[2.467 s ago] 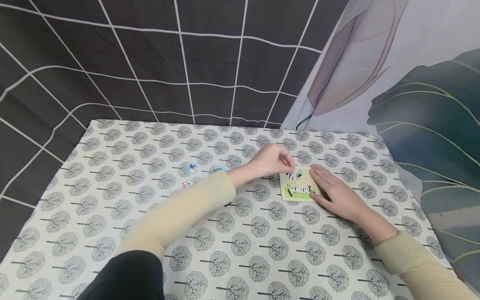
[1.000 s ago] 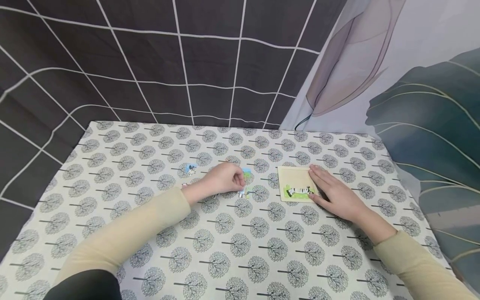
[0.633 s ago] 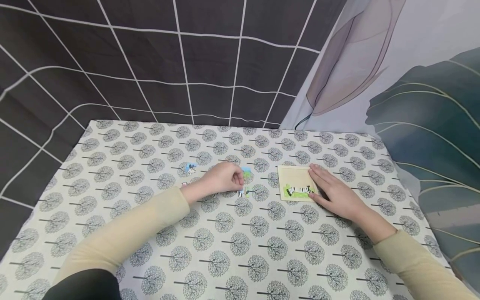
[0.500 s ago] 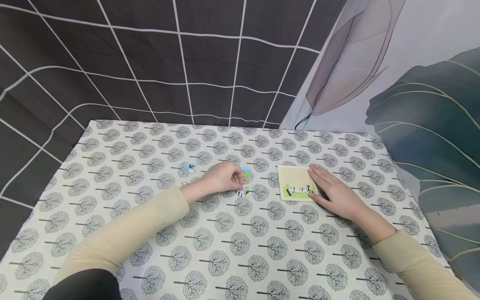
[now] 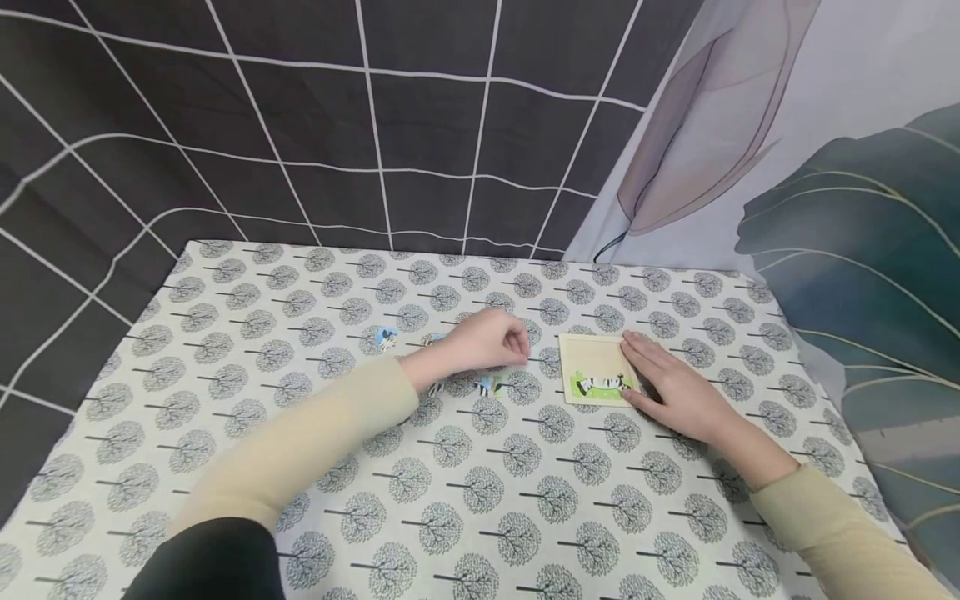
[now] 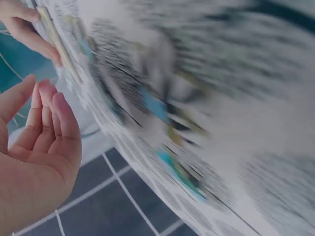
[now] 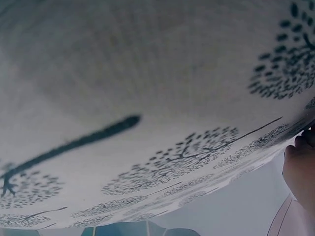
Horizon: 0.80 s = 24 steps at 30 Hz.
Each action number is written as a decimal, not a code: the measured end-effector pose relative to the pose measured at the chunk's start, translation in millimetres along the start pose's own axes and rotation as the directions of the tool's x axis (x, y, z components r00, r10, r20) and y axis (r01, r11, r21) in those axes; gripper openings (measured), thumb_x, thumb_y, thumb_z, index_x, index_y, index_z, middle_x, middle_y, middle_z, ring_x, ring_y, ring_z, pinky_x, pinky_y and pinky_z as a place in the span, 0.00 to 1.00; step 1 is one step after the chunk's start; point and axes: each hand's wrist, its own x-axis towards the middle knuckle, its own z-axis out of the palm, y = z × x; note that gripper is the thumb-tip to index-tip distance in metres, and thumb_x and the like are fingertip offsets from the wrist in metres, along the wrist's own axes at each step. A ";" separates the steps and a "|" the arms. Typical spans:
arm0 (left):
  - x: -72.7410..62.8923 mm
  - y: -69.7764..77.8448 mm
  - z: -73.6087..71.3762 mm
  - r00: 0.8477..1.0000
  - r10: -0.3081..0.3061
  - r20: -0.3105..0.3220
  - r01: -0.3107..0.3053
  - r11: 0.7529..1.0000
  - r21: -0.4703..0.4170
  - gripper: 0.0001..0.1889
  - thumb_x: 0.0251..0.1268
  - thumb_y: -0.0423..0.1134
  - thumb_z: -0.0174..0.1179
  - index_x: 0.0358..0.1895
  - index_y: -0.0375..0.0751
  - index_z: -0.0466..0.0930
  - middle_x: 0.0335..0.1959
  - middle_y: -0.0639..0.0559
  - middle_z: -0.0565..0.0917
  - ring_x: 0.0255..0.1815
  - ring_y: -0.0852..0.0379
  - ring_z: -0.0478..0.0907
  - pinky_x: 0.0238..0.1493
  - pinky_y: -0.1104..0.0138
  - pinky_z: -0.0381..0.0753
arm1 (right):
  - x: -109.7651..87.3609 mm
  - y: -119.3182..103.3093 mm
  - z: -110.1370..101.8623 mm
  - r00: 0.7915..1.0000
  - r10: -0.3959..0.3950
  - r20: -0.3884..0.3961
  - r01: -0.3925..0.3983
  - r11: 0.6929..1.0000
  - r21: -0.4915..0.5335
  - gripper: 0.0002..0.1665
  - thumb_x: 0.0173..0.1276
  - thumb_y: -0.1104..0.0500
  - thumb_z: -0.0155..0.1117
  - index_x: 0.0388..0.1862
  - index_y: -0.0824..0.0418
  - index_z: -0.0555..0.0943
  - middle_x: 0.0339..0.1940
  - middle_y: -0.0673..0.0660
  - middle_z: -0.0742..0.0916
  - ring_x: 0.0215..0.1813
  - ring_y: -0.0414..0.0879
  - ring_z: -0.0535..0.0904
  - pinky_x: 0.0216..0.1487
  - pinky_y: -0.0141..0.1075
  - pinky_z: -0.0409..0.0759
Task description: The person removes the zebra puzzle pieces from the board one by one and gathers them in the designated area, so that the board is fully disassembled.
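Observation:
My left hand (image 5: 497, 340) is in the air between the loose puzzle pieces and the board, fingers loosely curled. In the left wrist view the left hand (image 6: 42, 132) shows nothing between thumb and fingers. Below it on the cloth lies a blue-and-green puzzle piece (image 5: 489, 384) with black stripes. The shallow wooden puzzle board (image 5: 592, 350) has a zebra picture on green along its near side; its upper part shows bare wood. My right hand (image 5: 671, 383) rests along the board's right edge, fingers stretched out, thumb near the lower right corner.
Farther left lie a blue piece with a zebra head (image 5: 386, 337) and another piece (image 5: 438, 337) partly behind the left forearm. A tree-print cloth (image 5: 450, 500) covers the table. A dark grid curtain (image 5: 300, 125) hangs behind, with a pale leaf-patterned one (image 5: 862, 250) at right.
My left hand carried a piece from the board leftward and paused low over the cloth. Now it is up and to the right, and the striped piece lies below. The right hand stays put.

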 end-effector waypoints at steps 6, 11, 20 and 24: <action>20.4 20.9 13.1 0.999 0.031 0.021 -0.031 0.999 -0.025 0.02 0.68 0.34 0.71 0.41 0.41 0.88 0.39 0.50 0.90 0.40 0.61 0.84 0.48 0.77 0.83 | 1.1 1.7 2.6 1.000 0.000 -0.007 0.000 1.000 0.003 0.48 0.78 0.42 0.63 0.85 0.65 0.58 0.88 0.65 0.60 0.86 0.69 0.57 0.83 0.67 0.58; 35.2 32.0 23.7 0.998 0.064 0.025 -0.063 0.998 -0.013 0.03 0.66 0.32 0.71 0.40 0.41 0.88 0.38 0.50 0.90 0.38 0.61 0.83 0.45 0.78 0.79 | 2.7 2.8 0.9 0.999 -0.008 -0.031 0.008 1.000 0.003 0.47 0.78 0.44 0.63 0.86 0.63 0.59 0.88 0.64 0.60 0.85 0.70 0.58 0.82 0.68 0.60; 49.3 42.3 40.8 0.996 0.047 0.069 -0.047 0.999 0.003 0.06 0.65 0.31 0.73 0.43 0.40 0.88 0.38 0.52 0.89 0.36 0.65 0.81 0.42 0.81 0.78 | 10.1 -6.6 1.9 0.997 -0.057 -0.045 0.057 0.998 0.005 0.46 0.78 0.44 0.64 0.85 0.64 0.60 0.87 0.65 0.63 0.86 0.68 0.59 0.83 0.66 0.60; 53.3 43.6 45.9 0.996 0.043 0.074 -0.046 0.998 0.036 0.08 0.65 0.31 0.73 0.45 0.40 0.88 0.40 0.53 0.89 0.39 0.64 0.82 0.46 0.81 0.79 | 13.4 -10.7 4.4 0.996 -0.083 -0.044 0.083 0.997 -0.008 0.46 0.79 0.45 0.63 0.85 0.65 0.60 0.87 0.65 0.63 0.85 0.67 0.60 0.83 0.64 0.60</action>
